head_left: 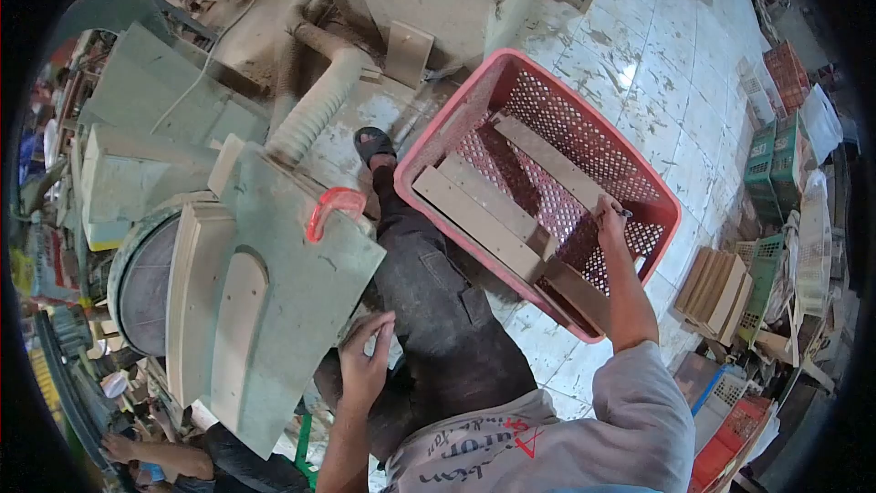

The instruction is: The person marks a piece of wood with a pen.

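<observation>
My right hand (612,221) reaches into a red plastic basket (657,184), its fingers closed on the near end of a long, slightly curved wooden board (547,157). A small dark object (625,213) shows at those fingers. More flat wooden boards (488,210) lie along the basket's near side. My left hand (365,361) hovers by the edge of a green machine table (310,301), thumb and fingers loosely curled and apart, nothing visible between them. On that table rest a round-ended wooden piece (239,329) and a stack of boards (196,292) beside the round sanding disc (146,283).
A red C-shaped piece (333,208) sits on the table's edge. A ribbed dust hose (319,105) runs behind the machine. Stacked wood blocks (714,288) and crates (774,164) stand at right. Another person's arm (160,456) shows at lower left.
</observation>
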`<state>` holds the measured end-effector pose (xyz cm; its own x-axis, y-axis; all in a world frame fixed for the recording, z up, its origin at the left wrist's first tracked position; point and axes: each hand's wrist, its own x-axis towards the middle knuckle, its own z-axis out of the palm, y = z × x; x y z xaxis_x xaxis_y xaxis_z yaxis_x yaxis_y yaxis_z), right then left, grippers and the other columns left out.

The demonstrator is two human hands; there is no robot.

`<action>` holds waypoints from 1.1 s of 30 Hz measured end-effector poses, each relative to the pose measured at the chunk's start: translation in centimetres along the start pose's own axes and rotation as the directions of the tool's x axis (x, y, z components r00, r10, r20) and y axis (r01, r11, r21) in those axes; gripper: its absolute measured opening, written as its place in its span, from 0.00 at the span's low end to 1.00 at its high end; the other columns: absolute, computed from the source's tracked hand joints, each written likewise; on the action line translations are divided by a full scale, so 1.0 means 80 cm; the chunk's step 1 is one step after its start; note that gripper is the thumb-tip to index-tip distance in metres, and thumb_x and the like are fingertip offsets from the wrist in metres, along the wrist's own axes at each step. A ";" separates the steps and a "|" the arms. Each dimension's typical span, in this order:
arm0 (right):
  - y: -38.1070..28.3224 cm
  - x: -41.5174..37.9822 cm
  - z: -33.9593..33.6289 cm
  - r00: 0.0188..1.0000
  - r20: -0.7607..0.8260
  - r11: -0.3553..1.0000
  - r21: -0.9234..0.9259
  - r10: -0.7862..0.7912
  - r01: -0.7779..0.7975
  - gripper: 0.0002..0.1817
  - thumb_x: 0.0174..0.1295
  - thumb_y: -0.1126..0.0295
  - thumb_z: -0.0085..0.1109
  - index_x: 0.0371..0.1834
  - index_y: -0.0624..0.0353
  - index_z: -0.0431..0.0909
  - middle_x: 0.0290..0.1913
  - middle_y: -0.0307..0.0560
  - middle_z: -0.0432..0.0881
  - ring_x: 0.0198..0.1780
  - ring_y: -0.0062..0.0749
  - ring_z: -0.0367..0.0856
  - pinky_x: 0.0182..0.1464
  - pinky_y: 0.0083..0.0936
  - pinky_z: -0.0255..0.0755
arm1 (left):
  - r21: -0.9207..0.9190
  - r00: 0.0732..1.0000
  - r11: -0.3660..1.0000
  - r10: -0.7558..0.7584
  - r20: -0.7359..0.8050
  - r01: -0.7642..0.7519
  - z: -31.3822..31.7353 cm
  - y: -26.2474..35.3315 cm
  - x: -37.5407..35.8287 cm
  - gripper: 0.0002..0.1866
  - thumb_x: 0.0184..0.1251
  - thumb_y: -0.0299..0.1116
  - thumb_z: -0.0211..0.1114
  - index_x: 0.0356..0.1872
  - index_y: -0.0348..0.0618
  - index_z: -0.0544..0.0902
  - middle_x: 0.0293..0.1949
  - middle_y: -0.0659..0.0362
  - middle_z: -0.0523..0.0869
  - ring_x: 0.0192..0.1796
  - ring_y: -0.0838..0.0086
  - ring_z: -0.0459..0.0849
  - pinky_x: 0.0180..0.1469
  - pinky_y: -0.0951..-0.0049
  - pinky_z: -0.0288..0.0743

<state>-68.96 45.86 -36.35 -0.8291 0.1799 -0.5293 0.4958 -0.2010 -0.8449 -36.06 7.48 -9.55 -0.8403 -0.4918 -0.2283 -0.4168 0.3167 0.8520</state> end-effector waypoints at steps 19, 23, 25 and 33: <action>0.035 0.123 0.030 0.889 -0.451 0.997 -0.020 -0.081 0.081 0.18 0.65 0.71 0.61 0.54 0.66 0.71 0.31 0.39 0.78 0.22 0.21 0.70 0.23 0.21 0.66 | 0.085 0.990 0.990 -0.123 0.065 0.117 0.014 0.009 0.006 0.09 0.67 0.28 0.60 0.45 0.38 0.84 0.43 0.52 0.85 0.47 0.62 0.83 0.52 0.68 0.75; 0.026 0.110 0.021 0.916 -0.399 0.999 -0.009 0.044 -0.052 0.17 0.67 0.69 0.58 0.56 0.63 0.70 0.30 0.39 0.78 0.20 0.21 0.69 0.20 0.22 0.63 | 0.067 0.990 0.990 -0.126 0.064 0.122 0.016 0.010 0.001 0.09 0.67 0.27 0.60 0.44 0.37 0.84 0.43 0.51 0.86 0.47 0.63 0.84 0.52 0.68 0.75; 0.025 0.091 0.022 0.942 -0.333 0.997 0.036 -0.051 0.066 0.16 0.68 0.67 0.56 0.55 0.62 0.71 0.29 0.40 0.77 0.19 0.23 0.67 0.20 0.24 0.65 | 0.063 0.993 0.993 -0.105 0.054 0.102 0.015 0.013 -0.002 0.09 0.66 0.25 0.61 0.44 0.37 0.84 0.42 0.52 0.86 0.47 0.63 0.84 0.52 0.68 0.75; 0.100 0.072 -0.025 0.973 0.008 0.973 -0.020 -0.232 0.232 0.22 0.70 0.57 0.55 0.58 0.61 0.69 0.47 0.46 0.80 0.45 0.31 0.80 0.46 0.28 0.75 | 0.092 0.999 0.995 0.039 -0.019 -0.037 -0.017 0.059 -0.019 0.10 0.62 0.22 0.65 0.45 0.38 0.84 0.42 0.52 0.86 0.46 0.62 0.85 0.49 0.69 0.77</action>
<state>-69.23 47.21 -46.34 -0.9235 0.2139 -0.3185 0.2950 -0.1348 -0.9459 -36.27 8.64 -4.51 -0.8491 -0.4946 -0.1854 -0.4153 0.4082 0.8129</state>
